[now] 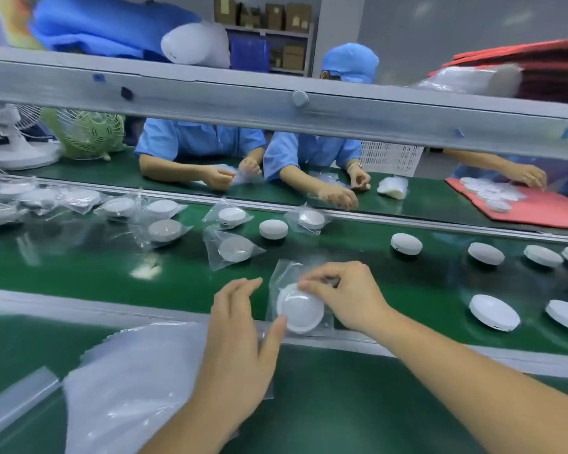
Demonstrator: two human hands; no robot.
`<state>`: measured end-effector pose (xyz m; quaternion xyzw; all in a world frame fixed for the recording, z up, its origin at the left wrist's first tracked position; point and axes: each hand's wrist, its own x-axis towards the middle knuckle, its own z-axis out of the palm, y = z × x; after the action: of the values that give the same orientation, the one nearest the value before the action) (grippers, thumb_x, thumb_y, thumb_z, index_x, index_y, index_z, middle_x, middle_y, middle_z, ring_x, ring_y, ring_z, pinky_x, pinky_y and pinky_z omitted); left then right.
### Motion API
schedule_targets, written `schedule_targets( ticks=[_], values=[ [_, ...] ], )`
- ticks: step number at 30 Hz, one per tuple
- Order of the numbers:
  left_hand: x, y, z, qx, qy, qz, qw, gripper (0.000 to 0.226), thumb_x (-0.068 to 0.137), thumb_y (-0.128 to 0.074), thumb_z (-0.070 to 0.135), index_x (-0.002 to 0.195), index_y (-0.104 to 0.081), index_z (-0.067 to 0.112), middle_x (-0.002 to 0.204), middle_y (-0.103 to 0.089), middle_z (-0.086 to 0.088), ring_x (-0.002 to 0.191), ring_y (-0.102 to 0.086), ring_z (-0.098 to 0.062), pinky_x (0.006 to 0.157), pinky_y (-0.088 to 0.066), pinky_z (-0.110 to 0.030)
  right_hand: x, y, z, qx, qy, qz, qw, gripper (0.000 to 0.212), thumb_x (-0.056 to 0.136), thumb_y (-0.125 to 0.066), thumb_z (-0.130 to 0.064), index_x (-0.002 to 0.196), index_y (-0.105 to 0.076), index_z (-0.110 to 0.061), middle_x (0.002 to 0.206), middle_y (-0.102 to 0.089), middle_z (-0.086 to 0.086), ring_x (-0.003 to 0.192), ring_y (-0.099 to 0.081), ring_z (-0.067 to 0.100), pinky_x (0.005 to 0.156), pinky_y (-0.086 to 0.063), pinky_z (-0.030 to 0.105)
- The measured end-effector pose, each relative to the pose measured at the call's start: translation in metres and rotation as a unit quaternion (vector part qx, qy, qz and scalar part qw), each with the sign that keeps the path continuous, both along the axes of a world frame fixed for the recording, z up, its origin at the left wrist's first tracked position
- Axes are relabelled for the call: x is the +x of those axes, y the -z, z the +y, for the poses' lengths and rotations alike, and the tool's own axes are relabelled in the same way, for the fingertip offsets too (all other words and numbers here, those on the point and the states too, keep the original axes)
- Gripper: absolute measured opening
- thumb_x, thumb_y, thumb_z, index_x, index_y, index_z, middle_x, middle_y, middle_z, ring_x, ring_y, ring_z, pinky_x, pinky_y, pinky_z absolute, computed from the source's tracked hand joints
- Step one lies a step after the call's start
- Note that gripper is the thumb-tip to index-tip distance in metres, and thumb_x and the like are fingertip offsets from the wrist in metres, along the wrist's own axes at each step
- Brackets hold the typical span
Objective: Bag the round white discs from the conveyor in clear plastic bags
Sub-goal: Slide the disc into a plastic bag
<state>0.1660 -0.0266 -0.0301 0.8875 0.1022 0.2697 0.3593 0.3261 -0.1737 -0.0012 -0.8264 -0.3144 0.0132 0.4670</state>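
Item: white disc (300,311), lying in clear bag (284,273) at near edge of conveyor (79,267), centre. Grip: right hand (348,296), fingers pinching disc's far rim; left hand (240,326), fingers loosely spread, thumb touching near rim. Risk: slippery film may bunch, disc sliding out; belt could drag bag away.

Illum.: bright, even, from overhead; no hard shadows. Below the grey beam (210,93), the green belt (358,267) carries white specular patches, esp. under the beam's left end. The loose discs (406,244) throw soft, dark shadows directly beneath. The clear bag stack (128,371), far below the beam, is near blown out and detail is lost. Above the beam, the white roll (195,44) and red stack (538,70) are smeared by motion blur. Workers (204,139) behind the beam are soft. Optics: wide-angle; the beam runs tilted and slightly bowed, with max. stretch at the corners.
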Motion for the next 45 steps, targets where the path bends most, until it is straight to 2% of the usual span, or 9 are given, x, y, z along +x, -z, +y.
schedule_targets(
  ticks=[3, 7, 12, 18, 26, 34, 39, 42, 45],
  values=[
    [-0.004, 0.006, 0.022, 0.228, 0.017, 0.173, 0.958, 0.045, 0.095, -0.045, 0.064, 0.136, -0.05, 0.047, 0.137, -0.042, 0.031, 0.128, -0.03, -0.008, 0.106, -0.031, -0.028, 0.059, 0.006, 0.012, -0.022, 0.118, -0.076, 0.99, 0.017, 0.089, -0.077, -0.01, 0.095, -0.083, -0.025, 0.092, -0.075, -0.019, 0.088, -0.068, -0.004, 0.089, -0.051, 0.016],
    [-0.008, 0.018, 0.021, 0.255, 0.046, 0.231, 0.938, 0.036, 0.098, -0.039, 0.063, 0.126, -0.06, 0.056, 0.135, -0.05, 0.035, 0.122, -0.038, -0.006, 0.099, -0.031, -0.028, 0.1, 0.029, 0.013, -0.264, 0.12, -0.064, 0.955, 0.031, 0.098, -0.06, -0.012, 0.126, -0.07, -0.024, 0.121, -0.073, 0.001, 0.105, -0.068, 0.022, 0.093, -0.052, 0.027],
    [-0.007, 0.02, 0.023, 0.267, 0.055, 0.199, 0.941, 0.032, 0.099, -0.04, 0.061, 0.119, -0.065, 0.056, 0.131, -0.052, 0.036, 0.121, -0.042, -0.003, 0.101, -0.028, -0.027, 0.089, 0.021, -0.03, -0.237, 0.156, -0.087, 0.955, 0.034, 0.097, -0.055, -0.048, 0.128, -0.065, -0.037, 0.115, -0.074, -0.005, 0.1, -0.069, 0.021, 0.085, -0.057, 0.034],
    [0.014, 0.016, -0.003, 0.298, 0.13, 0.168, 0.931, 0.038, 0.101, -0.032, 0.061, 0.114, -0.066, 0.05, 0.112, -0.054, 0.03, 0.109, -0.043, -0.004, 0.099, -0.03, -0.029, 0.096, 0.027, -0.193, -0.509, 0.278, 0.016, 0.815, 0.074, 0.092, -0.046, -0.076, 0.156, -0.032, -0.041, 0.163, -0.035, 0.005, 0.15, -0.027, 0.034, 0.114, -0.031, 0.047],
    [0.017, 0.027, -0.005, 0.238, 0.205, 0.113, 0.943, 0.022, 0.099, -0.054, 0.043, 0.084, -0.068, 0.035, 0.09, -0.063, 0.032, 0.097, -0.053, 0.002, 0.086, -0.038, -0.011, 0.011, 0.018, -0.147, -0.292, 0.12, -0.087, 0.945, 0.025, 0.104, -0.055, -0.037, 0.127, -0.064, -0.037, 0.12, -0.067, -0.012, 0.111, -0.059, 0.018, 0.097, -0.046, 0.034],
    [0.01, 0.008, -0.009, -0.059, 0.187, 0.086, 0.977, 0.014, 0.095, -0.062, 0.043, 0.093, -0.075, 0.048, 0.09, -0.071, 0.033, 0.089, -0.066, 0.005, 0.08, -0.052, -0.026, -0.101, 0.02, -0.083, -0.157, -0.067, -0.268, 0.948, 0.028, 0.101, -0.064, -0.019, 0.126, -0.073, -0.026, 0.114, -0.066, -0.005, 0.098, -0.061, 0.019, 0.085, -0.053, 0.034],
    [-0.013, 0.001, -0.012, -0.178, 0.307, 0.104, 0.929, 0.05, 0.075, -0.084, 0.044, 0.12, -0.064, 0.049, 0.12, -0.068, 0.025, 0.114, -0.063, 0.001, 0.093, -0.05, -0.022, -0.107, 0.02, -0.075, 0.04, 0.032, -0.096, 0.994, 0.015, 0.089, -0.079, -0.025, 0.103, -0.081, -0.03, 0.106, -0.074, -0.02, 0.111, -0.063, 0.004, 0.096, -0.051, 0.033],
    [-0.015, 0.0, -0.026, -0.214, 0.189, -0.028, 0.958, 0.036, 0.087, -0.078, 0.017, 0.106, -0.068, 0.046, 0.107, -0.073, 0.021, 0.102, -0.068, 0.001, 0.083, -0.051, -0.012, -0.106, 0.017, -0.063, 0.04, -0.025, 0.044, 0.998, 0.024, 0.083, -0.077, -0.054, 0.107, -0.077, -0.05, 0.132, -0.062, -0.029, 0.132, -0.048, -0.008, 0.105, -0.046, 0.024],
    [-0.012, -0.007, -0.031, -0.27, 0.114, -0.055, 0.954, 0.026, 0.089, -0.074, 0.019, 0.098, -0.07, 0.043, 0.102, -0.074, 0.02, 0.099, -0.069, -0.001, 0.084, -0.054, -0.019, -0.092, 0.013, -0.05, 0.0, -0.066, 0.079, 0.995, 0.026, 0.081, -0.084, -0.044, 0.103, -0.076, -0.056, 0.111, -0.073, -0.028, 0.105, -0.065, -0.012, 0.086, -0.049, 0.009]
  ],
)
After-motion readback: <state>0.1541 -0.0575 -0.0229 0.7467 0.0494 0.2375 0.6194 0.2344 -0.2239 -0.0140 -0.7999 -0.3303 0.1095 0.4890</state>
